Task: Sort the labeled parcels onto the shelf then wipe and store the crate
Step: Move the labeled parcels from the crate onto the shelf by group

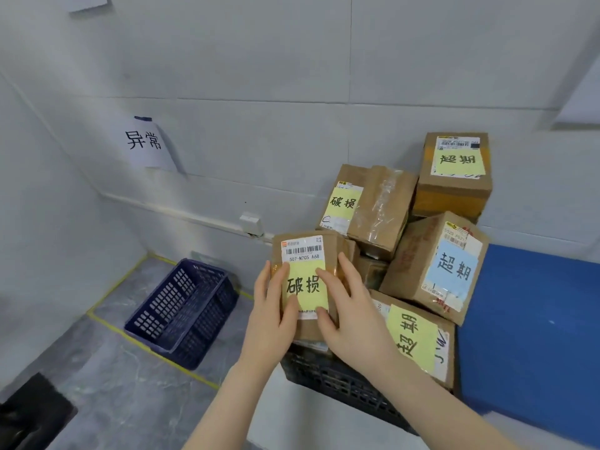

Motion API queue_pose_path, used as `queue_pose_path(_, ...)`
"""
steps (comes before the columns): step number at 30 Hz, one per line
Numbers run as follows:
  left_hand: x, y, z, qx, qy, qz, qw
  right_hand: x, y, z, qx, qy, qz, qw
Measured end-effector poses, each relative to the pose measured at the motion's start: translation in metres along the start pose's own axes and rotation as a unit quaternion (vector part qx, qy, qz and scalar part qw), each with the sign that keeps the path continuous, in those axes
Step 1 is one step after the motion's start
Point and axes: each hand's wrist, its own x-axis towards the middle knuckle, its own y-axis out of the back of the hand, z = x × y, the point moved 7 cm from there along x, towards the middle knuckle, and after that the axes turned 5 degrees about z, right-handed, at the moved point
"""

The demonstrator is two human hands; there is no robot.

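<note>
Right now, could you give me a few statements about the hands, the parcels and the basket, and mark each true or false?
1. The left hand and the right hand grip the same yellow-labelled parcel. True.
2. The blue basket is full of parcels. False: no parcel shows in it.
3. One piled parcel bears a blue label. True.
4. The paper sign lies flat on the ground. False: it hangs on the wall.

Paper sign (144, 142) on white wall (292, 76)
</note>
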Motion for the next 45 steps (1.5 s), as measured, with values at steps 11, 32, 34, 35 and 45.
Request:
queue_pose_path(11,0.002,0.037,0.041,0.038,-0.092,0.096,0.990,-0.001,0.033,-0.021,0.074,0.004,0.079,0.994)
queue_pose_path(32,-0.057,-0.097,0.262,0.029,-0.258,0.033,0.965,-0.111,0.249,0.081,0.046,-0.061,0.267,0.961)
queue_pose_path(34,-0.070,-0.115,0.278,0.032,-0.250,0.034,0.967,-0.123,0.266,0.097,0.049,-0.065,0.262,0.962)
queue_pose_path(35,-0.076,-0.125,0.286,0.033,-0.246,0.035,0.968,-0.129,0.274,0.106,0.046,-0.066,0.260,0.962)
queue_pose_path(45,-0.111,-0.210,0.330,0.030,-0.217,-0.011,0.976,-0.175,0.325,0.181,0.056,-0.104,0.233,0.965)
